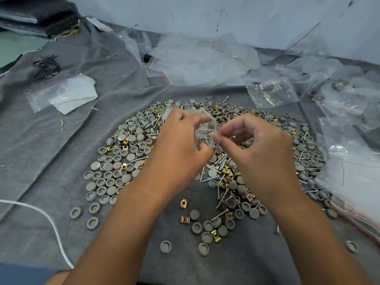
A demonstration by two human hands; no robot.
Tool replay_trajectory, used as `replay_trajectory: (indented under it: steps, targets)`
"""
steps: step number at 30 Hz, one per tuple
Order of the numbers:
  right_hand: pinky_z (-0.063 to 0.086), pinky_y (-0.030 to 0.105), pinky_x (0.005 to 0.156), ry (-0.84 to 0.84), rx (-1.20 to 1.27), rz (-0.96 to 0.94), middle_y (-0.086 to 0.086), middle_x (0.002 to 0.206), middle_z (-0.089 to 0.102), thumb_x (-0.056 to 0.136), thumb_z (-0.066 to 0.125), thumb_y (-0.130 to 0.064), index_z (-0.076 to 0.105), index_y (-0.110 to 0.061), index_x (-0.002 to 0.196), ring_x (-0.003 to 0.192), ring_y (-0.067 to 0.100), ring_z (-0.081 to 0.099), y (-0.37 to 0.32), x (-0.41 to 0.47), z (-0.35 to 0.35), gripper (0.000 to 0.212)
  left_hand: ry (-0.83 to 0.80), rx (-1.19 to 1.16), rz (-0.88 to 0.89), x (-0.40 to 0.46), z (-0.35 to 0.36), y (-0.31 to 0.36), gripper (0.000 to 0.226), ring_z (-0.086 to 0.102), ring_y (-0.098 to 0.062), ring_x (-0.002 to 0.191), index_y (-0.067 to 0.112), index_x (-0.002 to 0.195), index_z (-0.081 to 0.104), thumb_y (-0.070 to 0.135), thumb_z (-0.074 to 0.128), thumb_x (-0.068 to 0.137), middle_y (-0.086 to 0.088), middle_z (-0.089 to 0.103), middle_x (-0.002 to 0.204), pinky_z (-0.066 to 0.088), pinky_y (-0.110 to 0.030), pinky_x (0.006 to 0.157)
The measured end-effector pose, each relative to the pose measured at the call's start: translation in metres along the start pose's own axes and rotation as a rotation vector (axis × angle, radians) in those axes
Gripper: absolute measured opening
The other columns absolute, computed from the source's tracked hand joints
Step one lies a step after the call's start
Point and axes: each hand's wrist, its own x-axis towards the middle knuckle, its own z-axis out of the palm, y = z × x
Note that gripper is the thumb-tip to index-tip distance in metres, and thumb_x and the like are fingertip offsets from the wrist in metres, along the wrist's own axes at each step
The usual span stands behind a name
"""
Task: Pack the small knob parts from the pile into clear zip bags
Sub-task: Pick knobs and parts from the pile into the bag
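Frame centre, above the pile of grey round plastic knob caps, brass clips and screws (131, 161): left hand (181, 140) curls round a small clear, limp, slippery zip bag (205, 130) holding screws, right hand (257, 145) pinches its rim; likely light, best gripped at the mouth.

No text, label, brand, number or sign can be read anywhere in the frame.
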Motion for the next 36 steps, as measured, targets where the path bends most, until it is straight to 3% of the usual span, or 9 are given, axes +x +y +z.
replay_trajectory:
  steps: [6, 9, 12, 16, 20, 23, 27, 31, 36]
  targets:
    - [0.049, 0.014, 0.062, -0.928, -0.208, 0.190, -0.030, 0.083, 0.068, 0.073, 0.089, -0.042, 0.066, -0.036, 0.088, 0.072, -0.005, 0.064, -0.008, -0.023, -0.024, 0.028, 0.046, 0.002, -0.026, 0.001, -0.004, -0.002, 0.054, 0.043, 0.013, 0.087, 0.029, 0.134, 0.060, 0.015, 0.066, 0.082, 0.021, 0.036, 0.095, 0.027, 0.006, 0.084]
    - [0.052, 0.022, 0.069, -1.151, -0.496, 0.100, -0.022, 0.089, 0.063, 0.066, 0.089, -0.052, 0.060, -0.042, 0.104, 0.081, -0.002, 0.061, -0.018, -0.035, -0.019, 0.048, 0.034, 0.012, -0.030, 0.001, -0.004, -0.002, 0.055, 0.043, 0.010, 0.087, 0.030, 0.136, 0.059, 0.017, 0.066, 0.083, 0.021, 0.036, 0.095, 0.028, 0.005, 0.083]
    - [0.044, 0.028, 0.067, -1.150, -0.668, -0.011, -0.017, 0.098, 0.050, 0.072, 0.084, -0.049, 0.059, -0.041, 0.106, 0.094, 0.008, 0.054, -0.025, -0.041, -0.010, 0.044, 0.036, 0.018, -0.033, 0.001, -0.003, -0.003, 0.054, 0.043, 0.011, 0.087, 0.030, 0.135, 0.058, 0.017, 0.067, 0.084, 0.020, 0.036, 0.096, 0.027, 0.006, 0.082]
    - [0.033, 0.026, 0.059, -1.130, -0.701, 0.012, -0.015, 0.095, 0.043, 0.078, 0.081, -0.048, 0.060, -0.039, 0.102, 0.090, 0.008, 0.044, -0.024, -0.039, -0.008, 0.033, 0.039, 0.021, -0.041, 0.001, -0.004, -0.003, 0.053, 0.043, 0.015, 0.087, 0.031, 0.136, 0.057, 0.019, 0.068, 0.085, 0.021, 0.036, 0.097, 0.026, 0.008, 0.080]
    - [0.043, 0.028, 0.071, -1.072, -0.669, 0.004, -0.018, 0.103, 0.047, 0.088, 0.070, -0.051, 0.063, -0.041, 0.115, 0.106, 0.008, 0.056, -0.018, -0.038, -0.012, 0.029, 0.039, 0.032, -0.040, 0.001, -0.004, -0.002, 0.053, 0.045, 0.010, 0.087, 0.029, 0.136, 0.058, 0.019, 0.068, 0.085, 0.021, 0.035, 0.097, 0.025, 0.008, 0.081]
    - [0.052, 0.035, 0.084, -0.950, -0.478, 0.031, -0.020, 0.100, 0.053, 0.094, 0.065, -0.047, 0.063, -0.040, 0.102, 0.098, 0.002, 0.057, -0.010, -0.035, -0.016, 0.011, 0.042, 0.023, -0.039, 0.000, -0.004, -0.002, 0.053, 0.043, 0.013, 0.086, 0.029, 0.135, 0.058, 0.018, 0.069, 0.084, 0.022, 0.035, 0.096, 0.025, 0.008, 0.080]
    - [0.051, 0.034, 0.083, -0.735, -0.296, -0.029, -0.020, 0.097, 0.054, 0.095, 0.058, -0.043, 0.055, -0.038, 0.097, 0.094, -0.002, 0.052, -0.013, -0.037, 0.002, 0.006, 0.041, 0.023, -0.044, 0.001, -0.005, -0.003, 0.053, 0.045, 0.009, 0.086, 0.029, 0.134, 0.059, 0.018, 0.069, 0.084, 0.021, 0.036, 0.097, 0.028, 0.006, 0.080]
    - [0.043, 0.027, 0.076, -0.760, -0.415, -0.287, -0.014, 0.110, 0.052, 0.096, 0.054, -0.047, 0.056, -0.037, 0.100, 0.107, 0.011, 0.046, -0.019, -0.053, 0.029, 0.011, 0.043, 0.022, -0.037, 0.001, -0.006, -0.002, 0.052, 0.046, 0.006, 0.087, 0.028, 0.134, 0.059, 0.017, 0.068, 0.083, 0.020, 0.036, 0.097, 0.028, 0.005, 0.081]
    - [0.053, 0.039, 0.078, -0.801, -0.520, -0.378, -0.009, 0.104, 0.059, 0.095, 0.063, -0.033, 0.057, -0.032, 0.103, 0.107, 0.019, 0.053, -0.014, -0.059, 0.035, 0.010, 0.046, 0.015, -0.042, 0.002, -0.006, -0.003, 0.052, 0.046, 0.007, 0.086, 0.028, 0.133, 0.059, 0.016, 0.068, 0.084, 0.019, 0.036, 0.097, 0.028, 0.006, 0.082]
